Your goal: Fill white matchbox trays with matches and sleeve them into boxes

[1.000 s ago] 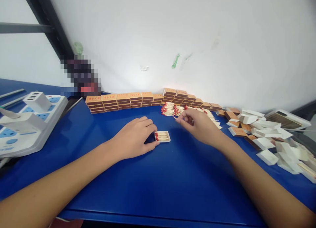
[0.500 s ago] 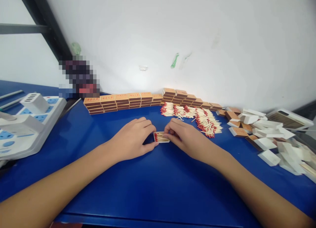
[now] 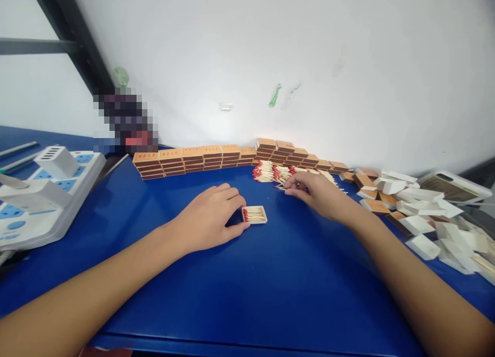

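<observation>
My left hand (image 3: 212, 218) rests on the table with thumb and forefinger around the left end of a small white matchbox tray (image 3: 265, 216). Inside the tray lies a layer of matches (image 3: 254, 214), their red heads toward my left hand. Farther right, my right hand (image 3: 315, 192) is at the near edge of a heap of loose matches (image 3: 264, 172). Its thumb and forefinger are pinched at a match (image 3: 281, 186) there. The right hand hides part of the heap.
Stacked brown matchboxes (image 3: 191, 158) line the wall behind. Empty white trays (image 3: 419, 225) and brown sleeves (image 3: 375, 206) are piled at the right, with a phone (image 3: 456, 187) behind them. A white power strip (image 3: 73, 207) stands at the left on the blue table (image 3: 247, 295).
My right hand has left the tray and moved right and away from me to the heap of matches. My left hand stays at the tray, whose matches now show fully.
</observation>
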`<action>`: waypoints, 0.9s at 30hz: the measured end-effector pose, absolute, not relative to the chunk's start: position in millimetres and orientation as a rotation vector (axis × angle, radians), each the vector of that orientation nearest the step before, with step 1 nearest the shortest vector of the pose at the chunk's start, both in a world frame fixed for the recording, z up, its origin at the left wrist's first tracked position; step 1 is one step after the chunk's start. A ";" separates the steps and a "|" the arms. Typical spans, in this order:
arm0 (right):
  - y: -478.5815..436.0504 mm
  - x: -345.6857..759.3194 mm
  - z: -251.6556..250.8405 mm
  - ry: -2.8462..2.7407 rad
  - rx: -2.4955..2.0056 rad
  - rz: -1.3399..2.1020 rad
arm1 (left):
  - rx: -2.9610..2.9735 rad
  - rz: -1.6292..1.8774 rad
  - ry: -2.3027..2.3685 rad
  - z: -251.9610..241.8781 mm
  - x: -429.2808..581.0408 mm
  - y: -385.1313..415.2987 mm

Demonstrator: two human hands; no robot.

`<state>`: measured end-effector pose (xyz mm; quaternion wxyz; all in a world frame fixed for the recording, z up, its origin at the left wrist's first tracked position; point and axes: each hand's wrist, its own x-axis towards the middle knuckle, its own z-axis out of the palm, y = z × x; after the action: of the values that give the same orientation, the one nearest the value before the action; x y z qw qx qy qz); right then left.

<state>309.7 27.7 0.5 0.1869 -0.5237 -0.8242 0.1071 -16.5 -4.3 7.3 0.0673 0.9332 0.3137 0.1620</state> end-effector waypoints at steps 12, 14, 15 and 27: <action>31.9 309.7 -4.2 -2.311 -1.474 0.209 | 2.803 0.476 0.951 9.0 -16.0 -3.6; 33.5 310.9 -4.9 -2.312 -1.483 0.225 | 2.807 0.482 0.949 8.6 -16.0 -3.3; 34.4 311.5 -5.7 -2.313 -1.479 0.226 | 2.810 0.479 0.950 8.4 -15.9 -3.2; 9.6 285.2 8.7 -2.386 -1.371 0.223 | 2.805 0.468 0.963 8.9 -15.1 -3.5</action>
<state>285.2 9.6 8.7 0.1891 -0.4875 -0.8487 0.0793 -15.1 -3.5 8.9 0.0698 0.9320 0.3199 0.1556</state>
